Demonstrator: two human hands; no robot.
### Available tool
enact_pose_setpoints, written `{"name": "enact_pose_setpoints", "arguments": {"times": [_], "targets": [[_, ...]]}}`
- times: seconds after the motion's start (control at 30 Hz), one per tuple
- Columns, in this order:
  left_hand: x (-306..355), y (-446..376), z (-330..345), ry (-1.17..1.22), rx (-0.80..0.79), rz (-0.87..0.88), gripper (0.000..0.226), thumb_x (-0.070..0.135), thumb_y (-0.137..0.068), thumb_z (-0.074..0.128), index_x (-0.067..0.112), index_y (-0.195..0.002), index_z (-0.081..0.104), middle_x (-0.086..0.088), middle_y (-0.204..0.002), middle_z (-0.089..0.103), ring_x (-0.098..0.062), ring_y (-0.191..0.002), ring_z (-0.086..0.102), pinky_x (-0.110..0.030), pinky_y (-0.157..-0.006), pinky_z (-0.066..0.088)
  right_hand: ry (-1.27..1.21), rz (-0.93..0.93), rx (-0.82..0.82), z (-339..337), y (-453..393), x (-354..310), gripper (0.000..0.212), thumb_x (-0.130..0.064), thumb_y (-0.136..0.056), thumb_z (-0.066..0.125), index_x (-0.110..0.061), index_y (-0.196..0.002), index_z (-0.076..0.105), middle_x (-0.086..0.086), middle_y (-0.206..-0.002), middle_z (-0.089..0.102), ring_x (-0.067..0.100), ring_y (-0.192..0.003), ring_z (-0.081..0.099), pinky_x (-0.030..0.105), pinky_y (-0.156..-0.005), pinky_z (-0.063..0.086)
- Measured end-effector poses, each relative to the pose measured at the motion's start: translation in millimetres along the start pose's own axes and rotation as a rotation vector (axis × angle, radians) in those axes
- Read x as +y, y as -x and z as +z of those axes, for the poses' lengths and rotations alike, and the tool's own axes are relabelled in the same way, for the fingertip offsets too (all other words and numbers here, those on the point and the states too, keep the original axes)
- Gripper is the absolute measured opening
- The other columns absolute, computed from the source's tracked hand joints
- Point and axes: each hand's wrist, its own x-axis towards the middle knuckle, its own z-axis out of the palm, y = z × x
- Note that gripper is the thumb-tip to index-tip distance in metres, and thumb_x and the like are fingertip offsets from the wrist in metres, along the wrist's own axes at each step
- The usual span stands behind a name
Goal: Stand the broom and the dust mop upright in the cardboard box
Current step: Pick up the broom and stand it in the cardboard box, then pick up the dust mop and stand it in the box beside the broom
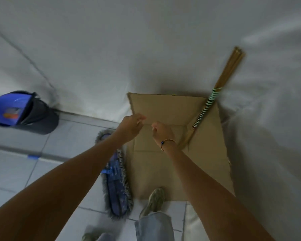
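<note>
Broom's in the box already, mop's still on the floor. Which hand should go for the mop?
Probably the left hand. The dust mop lies on the floor along the cardboard box's left side, under the left forearm. The right hand is over the box, nearer the broom.

broom point(215, 94) leaning in cardboard box point(163, 105), dust mop point(117, 185) beside

Bare forearms, beaded bracelet point(167, 142) on right wrist, pale jeans point(154, 225), olive sneakers point(154, 200)

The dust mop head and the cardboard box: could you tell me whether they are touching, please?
Cannot tell. In the head view the dust mop head lies on the floor tight along the cardboard box, its fringe meeting the box's left edge, but neither contact nor gap shows plainly.
</note>
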Motion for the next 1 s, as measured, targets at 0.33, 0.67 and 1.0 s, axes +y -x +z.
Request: {"name": "enact_pose_setpoints", "arguments": {"times": [0.33, 0.67, 1.0], "targets": [[-177.3, 260.4, -128.5, -0.172, 0.113, -0.265, 0.037, 0.023, -0.096, 0.046, 0.022, -0.134, 0.051, -0.011, -0.137, 0.054, -0.031, -0.123, 0.052, -0.043, -0.101, 0.044, 0.217, -0.283, -0.167, 107.0, 185.8, -192.6, 0.04, -0.02, -0.095, 0.04, -0.009, -0.132, 0.049, 0.017, -0.131, 0.057, 0.033, -0.121, 0.05, 0.04, -0.096, 0.046], [-318.6, 444.9, -217.1, -0.143, 0.048, -0.406, 0.06, 0.028, -0.096, 0.049, 0.007, -0.148, 0.027, -0.012, -0.157, 0.028, -0.031, -0.143, 0.028, -0.042, -0.115, 0.028, 0.429, -0.433, -0.325, 247.9, 308.0, -352.2, 0.041, -0.021, -0.094, 0.041, -0.004, -0.13, 0.046, 0.015, -0.134, 0.051, 0.031, -0.126, 0.045, 0.041, -0.102, 0.042], [-424.6, 458.4, -283.7, -0.124, 0.236, -0.415, 0.057, 0.027, -0.096, 0.046, 0.01, -0.147, 0.026, -0.012, -0.151, 0.039, -0.03, -0.14, 0.035, -0.042, -0.114, 0.028, 0.436, -0.377, -0.329, 322.0, 280.6, -459.8, 0.041, -0.032, -0.096, 0.039, -0.002, -0.118, 0.057, 0.021, -0.119, 0.063, 0.036, -0.112, 0.056, 0.041, -0.086, 0.049]]}}
